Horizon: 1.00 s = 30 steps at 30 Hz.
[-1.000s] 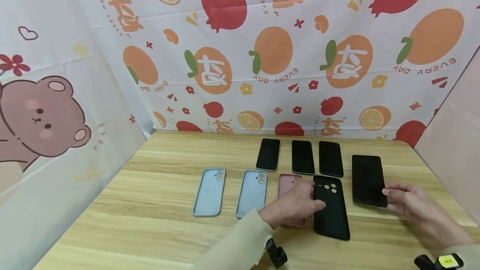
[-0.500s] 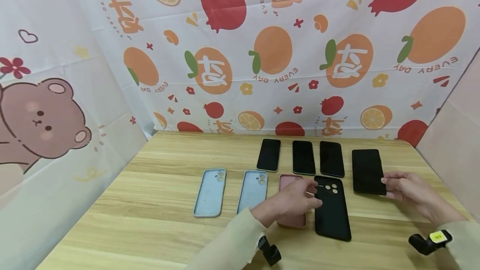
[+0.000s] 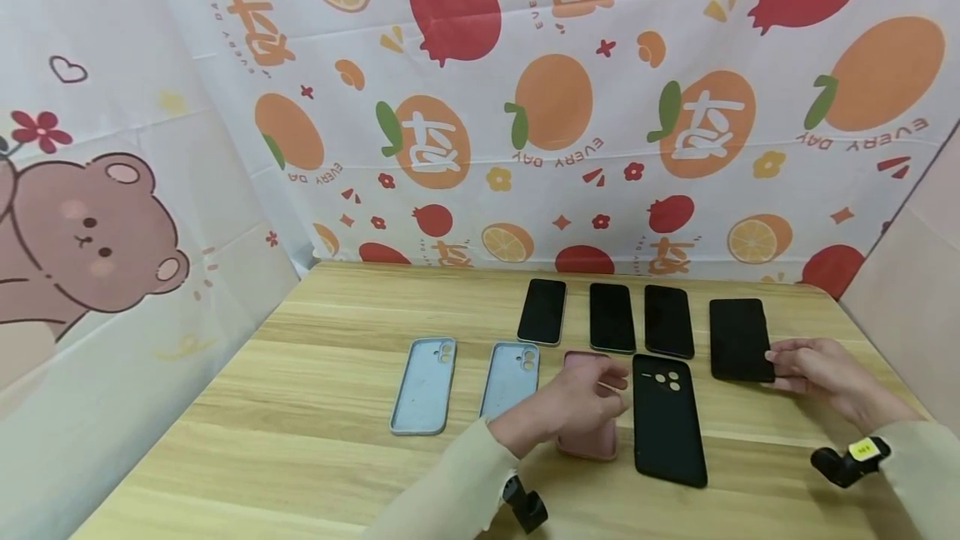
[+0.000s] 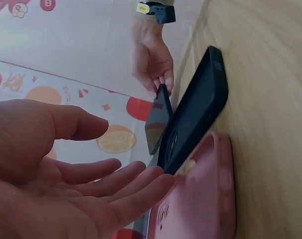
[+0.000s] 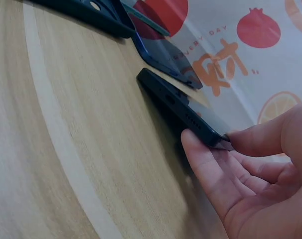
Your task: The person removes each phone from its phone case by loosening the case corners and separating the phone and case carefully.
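Note:
At the right of the table, my right hand (image 3: 821,373) pinches the lower right corner of a black smartphone (image 3: 738,340) between thumb and fingers. The right wrist view shows that phone (image 5: 178,107) with its near end tilted up off the wood. My left hand (image 3: 581,397) hovers over a pink phone case (image 3: 588,442), fingers relaxed and holding nothing. Just right of it lies a black phone case (image 3: 670,432) with camera holes. In the left wrist view, the left hand's fingers (image 4: 136,191) are spread beside the pink and black cases.
Two light blue phone cases (image 3: 423,386) lie left of the pink one. Behind the cases, three more dark-screened smartphones (image 3: 542,311) lie in a row. A fruit-print curtain (image 3: 555,107) hangs along the table's back edge (image 3: 420,267).
My right hand has carried the black smartphone back, toward the row of phones. My left hand has drawn away leftward from the black case, which stays in place.

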Available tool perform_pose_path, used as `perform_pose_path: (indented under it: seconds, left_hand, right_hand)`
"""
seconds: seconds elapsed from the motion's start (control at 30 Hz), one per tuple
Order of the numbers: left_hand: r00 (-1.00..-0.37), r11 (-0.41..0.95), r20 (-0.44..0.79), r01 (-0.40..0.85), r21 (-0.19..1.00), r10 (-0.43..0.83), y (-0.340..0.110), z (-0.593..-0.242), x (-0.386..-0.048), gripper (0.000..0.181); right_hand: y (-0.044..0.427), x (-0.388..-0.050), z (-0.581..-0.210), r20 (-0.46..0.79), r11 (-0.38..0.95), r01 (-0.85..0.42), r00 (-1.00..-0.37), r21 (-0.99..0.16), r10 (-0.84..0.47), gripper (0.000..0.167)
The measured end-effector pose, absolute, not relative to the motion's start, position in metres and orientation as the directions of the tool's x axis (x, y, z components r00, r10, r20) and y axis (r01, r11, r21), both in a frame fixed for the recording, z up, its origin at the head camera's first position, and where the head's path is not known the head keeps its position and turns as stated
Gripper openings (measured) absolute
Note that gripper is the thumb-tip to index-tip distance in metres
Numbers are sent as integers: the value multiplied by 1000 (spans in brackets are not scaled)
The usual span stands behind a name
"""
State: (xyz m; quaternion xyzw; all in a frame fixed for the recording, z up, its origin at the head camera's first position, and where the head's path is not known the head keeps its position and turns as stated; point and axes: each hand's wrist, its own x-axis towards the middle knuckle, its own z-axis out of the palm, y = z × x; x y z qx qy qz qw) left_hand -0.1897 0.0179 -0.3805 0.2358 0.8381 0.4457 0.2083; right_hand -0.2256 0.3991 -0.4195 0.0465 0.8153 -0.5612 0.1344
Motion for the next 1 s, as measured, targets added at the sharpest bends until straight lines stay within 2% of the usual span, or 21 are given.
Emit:
perform_pose_path:
  seconds: [0.23,0.57,0.73,1.0]
  left_hand:
    - [-834,521,-107,234,821,542,8,-379,-189,41]
    - [-876,618,-29,316,720,482,-10,-379,-187,42]
    - [-889,681,35,374,630,456,-21,-382,-187,42]
    - [-896,745,104,419,519,432,-44,-391,-188,44]
  right_hand:
    - [402,-228,-423,-260,340,221,-963,-914,-72,54]
    - [395,-228,-416,-244,502,197,-969,-842,-28,47]
    - [390,-229,-406,-238,606,171,-971,-777,-31,47]
    - [385,-231,-395,-261,630,151,-962,-762,-84,53]
